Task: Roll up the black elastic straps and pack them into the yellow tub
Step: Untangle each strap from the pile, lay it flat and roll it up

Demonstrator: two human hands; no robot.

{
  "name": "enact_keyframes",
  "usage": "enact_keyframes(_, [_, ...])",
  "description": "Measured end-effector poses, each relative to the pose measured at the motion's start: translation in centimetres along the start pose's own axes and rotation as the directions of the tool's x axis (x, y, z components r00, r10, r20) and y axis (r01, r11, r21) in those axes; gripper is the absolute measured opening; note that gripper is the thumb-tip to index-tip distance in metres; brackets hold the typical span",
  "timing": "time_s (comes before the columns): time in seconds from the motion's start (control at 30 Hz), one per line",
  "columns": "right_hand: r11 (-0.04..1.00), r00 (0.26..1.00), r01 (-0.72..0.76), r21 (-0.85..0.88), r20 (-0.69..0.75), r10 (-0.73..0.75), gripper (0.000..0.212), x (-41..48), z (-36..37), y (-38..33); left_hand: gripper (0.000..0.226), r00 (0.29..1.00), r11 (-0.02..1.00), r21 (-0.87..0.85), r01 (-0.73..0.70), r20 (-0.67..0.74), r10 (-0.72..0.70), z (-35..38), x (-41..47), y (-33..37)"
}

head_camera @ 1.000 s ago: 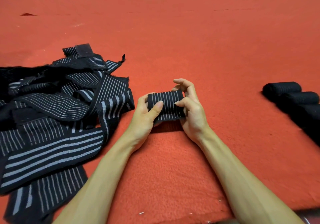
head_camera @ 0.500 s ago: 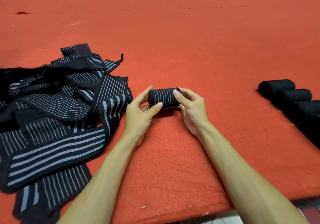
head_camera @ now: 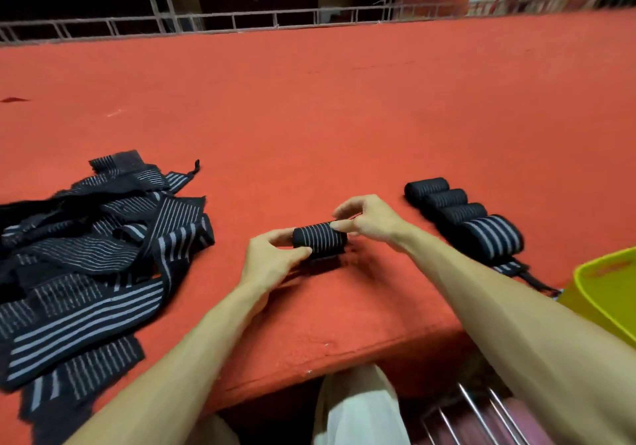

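Rolled strap (head_camera: 319,240) on the red bench (head_camera: 344,117), left of the row of finished rolls (head_camera: 461,215) — left hand (head_camera: 272,258) and right hand (head_camera: 370,219) pinch its ends. Soft, springy, likely to unwind — hold across the loose tail.

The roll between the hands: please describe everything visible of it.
The roll is a black elastic strap wound into a tight cylinder, with thin pale stripes round it. It lies on its side, axis left to right, low over the red table. The left hand grips its left end; the right hand pinches its right end.
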State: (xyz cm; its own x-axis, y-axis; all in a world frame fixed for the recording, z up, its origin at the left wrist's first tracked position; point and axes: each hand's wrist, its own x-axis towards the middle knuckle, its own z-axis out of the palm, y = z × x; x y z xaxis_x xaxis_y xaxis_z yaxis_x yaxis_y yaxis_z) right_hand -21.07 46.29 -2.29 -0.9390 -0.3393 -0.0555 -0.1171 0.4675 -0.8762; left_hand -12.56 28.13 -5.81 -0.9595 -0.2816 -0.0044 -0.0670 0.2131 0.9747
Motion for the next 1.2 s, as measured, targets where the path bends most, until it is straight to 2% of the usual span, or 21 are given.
enact_keyframes(0.13, [0.997, 0.985, -0.010, -0.073, -0.173, -0.003, 0.008, -1.5, -6.6, 0.1, 0.030, 0.994, 1.000, -0.009, -0.023, 0.108, 0.024, 5.6, -1.5, 1.4])
enact_keyframes(0.27, [0.992, 0.928, -0.001, -0.129, -0.370, -0.048, 0.007, -2.2, -11.1, 2.1, 0.032, 0.965, 0.995, -0.084, 0.060, 0.261, -0.036, 11.6, -3.1, 2.0])
enact_keyframes(0.37, [0.994, 0.903, -0.003, -0.112, -0.428, -0.045, 0.013, -2.1, -12.7, 3.2, 0.034, 0.952, 0.999, 0.011, -0.030, 0.305, 0.025, 14.4, -3.3, 1.9])
enact_keyframes(0.47, [0.993, 0.910, -0.010, -0.114, -0.412, -0.038, 0.014, -1.9, -13.6, 3.9, 0.034, 0.944, 0.986, 0.116, -0.116, 0.322, 0.073, 16.3, -3.2, 1.7])
enact_keyframes(0.57, [0.993, 0.917, -0.002, -0.116, -0.396, -0.044, 0.012, -1.7, -13.6, 4.2, 0.033, 0.955, 0.967, 0.196, -0.163, 0.276, 0.105, 17.2, -3.2, 1.5])
enact_keyframes(0.73, [0.993, 0.946, -0.019, -0.114, -0.323, -0.019, 0.011, -1.7, -11.7, 4.1, 0.036, 0.959, 0.940, 0.261, -0.220, 0.236, 0.159, 17.0, -3.4, 1.7])
enact_keyframes(0.83, [0.987, 0.960, -0.012, -0.159, -0.279, -0.034, 0.010, -2.0, -10.4, 3.4, 0.052, 0.934, 0.914, 0.310, -0.262, 0.318, 0.160, 16.7, -3.2, 1.8])
enact_keyframes(0.9, [0.981, 0.964, 0.008, -0.194, -0.259, -0.059, 0.012, -2.1, -9.4, 2.6, 0.069, 0.916, 0.908, 0.338, -0.247, 0.387, 0.104, 15.8, -3.1, 1.6])
enact_keyframes(0.93, [0.982, 0.965, 0.021, -0.189, -0.254, -0.069, 0.011, -2.2, -9.0, 2.4, 0.069, 0.917, 0.916, 0.333, -0.223, 0.390, 0.081, 15.1, -3.0, 1.4])
enact_keyframes(1.1, [0.982, 0.980, 0.056, -0.180, -0.177, -0.088, 0.012, -2.0, -3.8, 0.1, 0.032, 0.964, 0.931, 0.319, -0.178, 0.248, 0.099, 5.3, -2.4, 0.2])
enact_keyframes(1.2, [0.991, 0.998, 0.056, -0.121, -0.032, -0.061, 0.012, -1.5, 0.6, -1.4, 0.028, 0.969, 0.868, 0.438, -0.234, 0.176, 0.173, -2.8, -2.2, -0.5])
